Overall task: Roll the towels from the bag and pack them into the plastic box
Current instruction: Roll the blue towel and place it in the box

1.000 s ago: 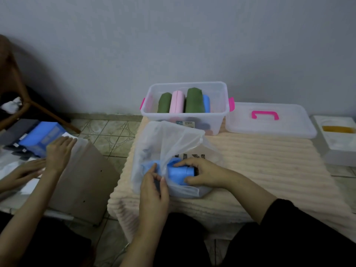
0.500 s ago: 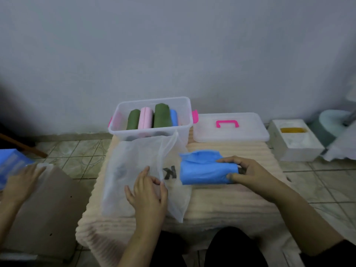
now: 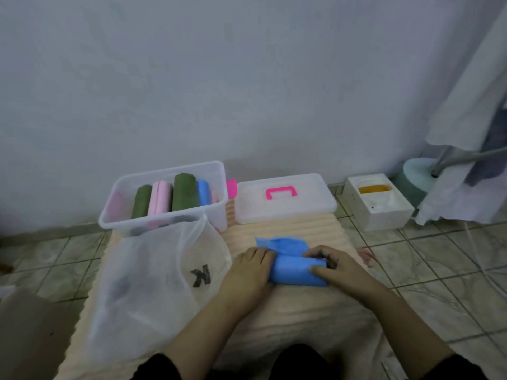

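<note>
Two hands now close on the blue towel [image 3: 297,271], which lies on the cream ribbed mat [image 3: 301,325] just in front of the plastic box [image 3: 164,198] and to the right of it. The left hand [image 3: 248,272] has come off the mesh bag [image 3: 153,283], where it rested half a second ago, and grips the roll's left end. The right hand [image 3: 333,268] curls over the right end, thumb on the near side and fingers over the top. A loose flap of the towel spreads out flat toward the box, so I judge the rolling is only partly done.

A second ago this towel was inside the bag with both hands working at it. Then the right hand drew it out alone, and now the bag lies slack to the left of the towel, in front of the box. Whether anything remains in it I cannot tell.

Inside the box stand two green rolls, a pink roll [image 3: 162,198] and a blue one, with room left beside them. The box's lid [image 3: 285,198], with its pink handle, lies just right of the box. Rolling the flap up and placing the roll in the box look to be the steps ahead.
</note>
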